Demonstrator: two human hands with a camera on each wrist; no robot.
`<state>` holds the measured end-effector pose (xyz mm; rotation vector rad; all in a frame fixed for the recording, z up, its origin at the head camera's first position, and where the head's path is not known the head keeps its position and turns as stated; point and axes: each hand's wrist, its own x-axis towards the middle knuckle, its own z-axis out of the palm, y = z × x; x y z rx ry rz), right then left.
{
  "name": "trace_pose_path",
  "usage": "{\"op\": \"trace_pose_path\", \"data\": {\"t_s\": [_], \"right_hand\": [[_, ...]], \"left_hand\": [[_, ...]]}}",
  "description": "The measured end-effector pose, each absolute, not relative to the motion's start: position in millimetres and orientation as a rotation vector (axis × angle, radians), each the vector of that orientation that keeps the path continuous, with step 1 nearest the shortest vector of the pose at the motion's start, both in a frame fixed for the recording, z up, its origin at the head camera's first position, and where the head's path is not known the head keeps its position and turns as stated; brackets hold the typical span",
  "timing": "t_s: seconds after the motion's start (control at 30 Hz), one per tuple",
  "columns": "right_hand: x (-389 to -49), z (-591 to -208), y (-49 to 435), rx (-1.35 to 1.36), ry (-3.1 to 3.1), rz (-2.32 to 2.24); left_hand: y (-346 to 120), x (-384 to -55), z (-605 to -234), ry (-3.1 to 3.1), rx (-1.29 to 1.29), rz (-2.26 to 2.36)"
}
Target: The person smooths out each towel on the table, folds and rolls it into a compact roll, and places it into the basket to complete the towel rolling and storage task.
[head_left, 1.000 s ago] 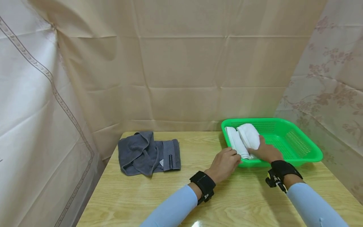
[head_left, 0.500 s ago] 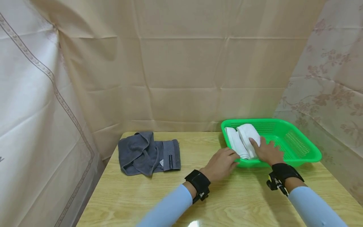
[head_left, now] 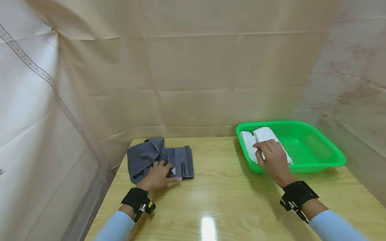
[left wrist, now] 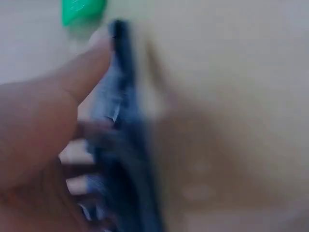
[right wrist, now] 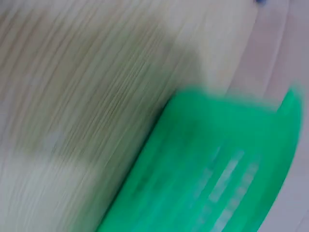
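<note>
A crumpled dark grey towel (head_left: 144, 155) lies at the table's back left, with a banded end to its right. My left hand (head_left: 158, 175) is over its front part, fingers spread and thumb pointing right; in the left wrist view the blurred towel (left wrist: 128, 121) shows beyond the fingers. My right hand (head_left: 272, 160) hovers at the front rim of the green plastic basket (head_left: 319, 165), fingers loosely bent, holding nothing visible. Two folded white towels (head_left: 266, 134) lie side by side in the basket's left part, partly hidden by this hand. The right wrist view shows only the blurred basket (right wrist: 203, 159) and table.
The wooden table (head_left: 211, 197) stands against a beige cloth backdrop (head_left: 193, 67). Pale cloth hangs on both sides, with flowers printed on the right one. The basket sits at the table's back right, near the right-hand cloth.
My left hand has left the basket's front left corner and moved left to the grey towel. My right hand has lifted off the white towels and shifted slightly left.
</note>
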<state>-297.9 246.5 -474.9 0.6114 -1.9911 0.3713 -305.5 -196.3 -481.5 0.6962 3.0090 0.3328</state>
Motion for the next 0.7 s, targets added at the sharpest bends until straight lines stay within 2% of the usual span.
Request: {"op": "trace_pose_path", "data": {"t_s": [0.1, 0.2, 0.37, 0.53, 0.7], "right_hand": [[-289, -480, 204, 0.86, -2.102, 0.406], [-286, -487, 164, 1.044, -2.367, 0.39], [-280, -501, 134, 1.191, -2.784, 0.337], [-273, -508, 153, 1.225, -2.779, 0.249], [-260, -498, 204, 1.03, -2.747, 0.176]], "left_hand": [[-197, -291, -497, 2.801, 0.906, 0.509], [-175, -281, -503, 2.667, 1.092, 0.619], [-140, -269, -498, 2.623, 1.256, 0.642], [-151, -270, -479, 3.019, 1.151, 0.753], [-209, -286, -454, 3.554, 0.736, 0.572]]}}
